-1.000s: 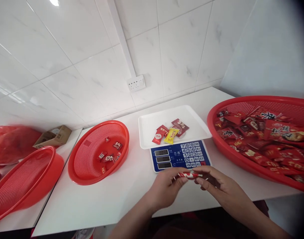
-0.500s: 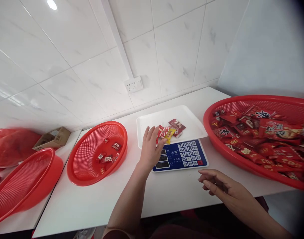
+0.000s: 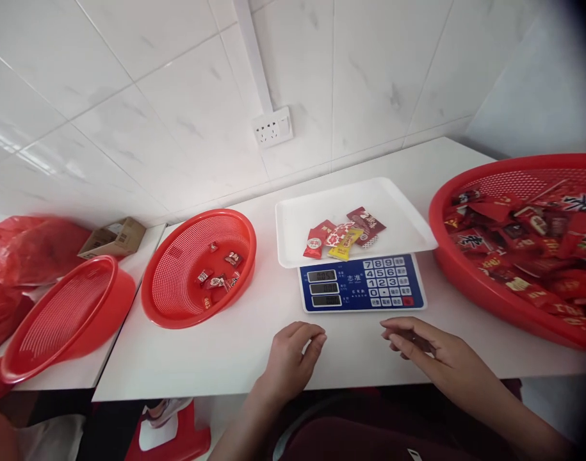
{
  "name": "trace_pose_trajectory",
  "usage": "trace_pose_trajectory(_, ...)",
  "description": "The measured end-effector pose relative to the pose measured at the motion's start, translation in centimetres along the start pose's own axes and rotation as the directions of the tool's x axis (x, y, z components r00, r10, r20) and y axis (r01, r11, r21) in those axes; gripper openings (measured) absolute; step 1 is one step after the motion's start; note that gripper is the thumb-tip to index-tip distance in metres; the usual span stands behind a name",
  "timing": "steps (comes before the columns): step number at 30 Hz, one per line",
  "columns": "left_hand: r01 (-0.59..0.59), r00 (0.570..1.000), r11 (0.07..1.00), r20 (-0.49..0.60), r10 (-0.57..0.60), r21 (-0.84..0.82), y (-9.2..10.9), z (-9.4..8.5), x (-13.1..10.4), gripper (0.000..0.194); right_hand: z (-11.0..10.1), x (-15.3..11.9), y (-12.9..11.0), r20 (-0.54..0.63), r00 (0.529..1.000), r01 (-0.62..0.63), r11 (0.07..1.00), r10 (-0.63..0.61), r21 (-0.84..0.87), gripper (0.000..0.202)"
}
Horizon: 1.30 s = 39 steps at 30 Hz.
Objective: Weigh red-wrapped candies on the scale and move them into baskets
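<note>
A white tray [image 3: 297,224] rests on top of a scale [image 3: 362,285] with a blue panel, number keys and lit displays. Red, patterned, yellow [image 3: 345,244] and dark red [image 3: 367,222] packets lie together on the tray. In front of the scale, my left hand [image 3: 295,358] is empty, its thumb and forefinger apart. My right hand [image 3: 424,352] hovers over the table's front edge, fingers loosely curled and apart, with nothing seen in it.
On the right stands a large red basket [image 3: 470,275] full of red packets. A smaller red basket [image 3: 158,275] holds several small packets. Farther left are another red basket [image 3: 57,320], a cardboard box [image 3: 114,238] and red bags [image 3: 38,246].
My left hand has moved off the tray's packets and back toward me. The view has shifted, bringing the scale's displays into sight. My right hand has hardly moved.
</note>
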State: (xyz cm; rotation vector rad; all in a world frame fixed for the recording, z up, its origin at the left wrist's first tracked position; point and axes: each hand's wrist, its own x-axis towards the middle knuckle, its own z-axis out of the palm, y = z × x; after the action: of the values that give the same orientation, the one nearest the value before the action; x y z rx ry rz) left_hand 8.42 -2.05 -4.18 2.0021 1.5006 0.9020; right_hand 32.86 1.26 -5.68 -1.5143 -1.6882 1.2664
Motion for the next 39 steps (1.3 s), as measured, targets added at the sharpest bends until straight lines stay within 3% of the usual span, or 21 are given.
trace_pose_trajectory(4,-0.051,0.999,0.998,-0.008,0.051,0.046,-0.3,-0.3,0.6,0.018,0.3,0.0,-0.1,0.011,1.0,0.007,1.0,-0.007,-0.019,0.043)
trace_pose_trajectory(12,-0.039,0.999,0.998,-0.003,0.039,0.057,-0.6,0.0,0.7,0.019,-0.1,-0.1,1.2,0.009,0.999,-0.036,0.999,0.037,-0.029,0.044)
trace_pose_trajectory(14,0.021,0.998,0.998,-0.06,-0.017,0.066,-1.0,-0.2,0.7,0.031,-0.2,-0.1,1.3,0.009,0.999,-0.038,0.999,0.039,-0.016,0.044)
trace_pose_trajectory(16,0.124,0.977,0.988,-0.184,-0.106,0.088,-1.5,-0.9,0.8,0.048,-0.1,0.0,1.3,0.009,1.0,-0.028,1.0,0.028,-0.004,0.044)
trace_pose_trajectory(20,0.367,0.862,0.909,-0.44,-0.253,0.198,-2.8,-4.1,1.8,0.062,0.0,0.2,1.1,0.008,1.0,-0.006,1.0,0.006,-0.018,0.041)
trace_pose_trajectory(26,0.586,0.782,0.735,-0.476,-0.402,0.341,-4.8,-9.6,4.4,0.059,-0.5,0.3,1.3,-0.01,1.0,0.001,0.999,-0.001,-0.033,0.038)
trace_pose_trajectory(28,0.625,0.751,0.705,-0.505,-0.425,0.336,-6.6,-11.4,5.0,0.063,-0.8,0.1,1.4,-0.01,1.0,-0.002,0.999,0.001,-0.038,0.038)
trace_pose_trajectory(34,0.651,0.721,0.713,-0.506,-0.474,0.26,-14.5,-17.7,5.7,0.081,-0.7,-0.3,1.8,0.013,1.0,0.012,0.999,-0.011,-0.032,0.037)
trace_pose_trajectory(35,0.685,0.685,0.686,-0.537,-0.492,0.246,-15.5,-18.9,5.7,0.083,-0.7,-0.3,1.8,0.015,1.0,0.013,0.999,-0.012,-0.032,0.036)
trace_pose_trajectory(39,0.835,0.474,0.518,-0.72,-0.507,0.185,-17.1,-23.3,4.5,0.093,-0.7,-0.1,1.5,0.004,0.999,0.036,0.999,-0.036,-0.035,0.035)
